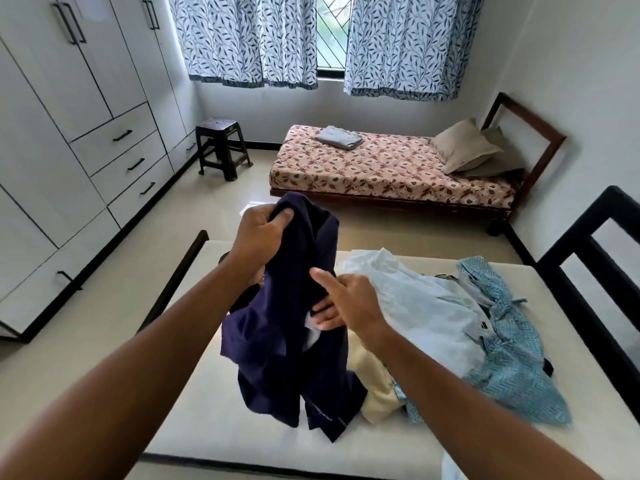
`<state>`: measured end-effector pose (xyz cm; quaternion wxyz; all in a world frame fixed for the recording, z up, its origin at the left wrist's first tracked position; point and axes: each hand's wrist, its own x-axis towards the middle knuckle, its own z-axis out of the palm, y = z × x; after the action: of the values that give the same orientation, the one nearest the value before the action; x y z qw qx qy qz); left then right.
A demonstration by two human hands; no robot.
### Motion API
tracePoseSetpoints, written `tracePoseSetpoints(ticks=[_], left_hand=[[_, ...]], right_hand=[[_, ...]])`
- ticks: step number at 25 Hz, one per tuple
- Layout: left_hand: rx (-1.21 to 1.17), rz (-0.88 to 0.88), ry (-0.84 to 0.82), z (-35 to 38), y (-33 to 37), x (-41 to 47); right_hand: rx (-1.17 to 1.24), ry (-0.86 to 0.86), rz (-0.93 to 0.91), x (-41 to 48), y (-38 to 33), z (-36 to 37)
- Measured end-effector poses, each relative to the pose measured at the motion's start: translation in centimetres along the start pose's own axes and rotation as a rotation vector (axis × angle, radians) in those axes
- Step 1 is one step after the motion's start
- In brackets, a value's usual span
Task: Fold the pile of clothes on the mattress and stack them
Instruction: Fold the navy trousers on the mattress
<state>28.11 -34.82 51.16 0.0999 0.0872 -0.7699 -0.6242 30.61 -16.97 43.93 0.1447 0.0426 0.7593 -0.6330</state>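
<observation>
Clothes lie in a loose, unfolded pile (450, 327) on the white mattress (207, 410) that fills the lower middle of the frame. The pile is on the mattress's right half. A pale blue shirt (415, 306) is on top. A teal garment with a zigzag print (512, 368) spreads toward the right edge, and a cream-yellow piece (374, 389) shows beneath them at the near side.

One dark navy blue garment (284, 358) is lifted out of the pile at centre frame. It hangs crumpled, and its lower end touches the mattress just left of the cream piece. The left hand (263, 233) grips its top in a closed fist, with fabric bunched between the thumb and curled fingers. The right hand (346, 303) is at the garment's right edge, lower down. Its thumb sticks out straight and its fingers (325, 318) rest against the fabric by a small white label. Whether they pinch the cloth cannot be told.

A black bed frame (588, 271) rises at the right side of the mattress. Across the tiled floor, in the upper right of the frame, a second bed with a red floral sheet (381, 168) carries a folded grey cloth (339, 136) and two beige and grey pillows (464, 143). A dark plastic stool (221, 147) stands to its left. White wardrobe doors and drawers with black handles (69, 133) line the left side. Blue leaf-print curtains (242, 39) hang across the window at the top.
</observation>
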Motion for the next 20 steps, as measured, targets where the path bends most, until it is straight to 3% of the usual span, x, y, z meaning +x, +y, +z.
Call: tracePoseSetpoints(ticks=[2,5,8,11,13,15,17,19,20], left_hand=[[-0.078,-0.068,-0.094,-0.3,0.7,-0.6],[-0.24,-0.125,-0.246,-2.2,1.3,-1.5],[-0.268,-0.077,-0.192,-7.1,1.4,-0.8],[-0.042,-0.145,-0.039,-13.5,0.0,0.7],[0.177,-0.289,0.028,-16.5,-2.0,1.7],[0.473,-0.322,0.098,-16.8,-3.1,1.7],[0.583,-0.089,0.142,-13.9,-2.9,0.9],[0.436,0.231,-0.057,-9.1,-1.2,-0.7],[0.415,0.303,-0.172,-6.7,-0.5,-1.3]], right_hand=[[-0.022,-0.037,0.033,1.2,-0.1,1.4],[-0.076,-0.003,-0.103,3.0,-0.9,2.4],[-0.09,-0.006,-0.184,5.5,-1.9,0.0],[-0.085,-0.037,-0.168,7.5,-5.1,-4.2],[-0.026,-0.167,-0.115,7.3,-8.5,-6.3],[-0.05,-0.312,-0.141,6.6,-12.1,-6.8],[-0.193,-0.412,-0.269,5.7,-14.9,-6.0],[-0.38,-0.444,-0.407,5.0,-16.8,-4.6],[-0.458,-0.458,-0.467,4.7,-17.3,-4.0]])
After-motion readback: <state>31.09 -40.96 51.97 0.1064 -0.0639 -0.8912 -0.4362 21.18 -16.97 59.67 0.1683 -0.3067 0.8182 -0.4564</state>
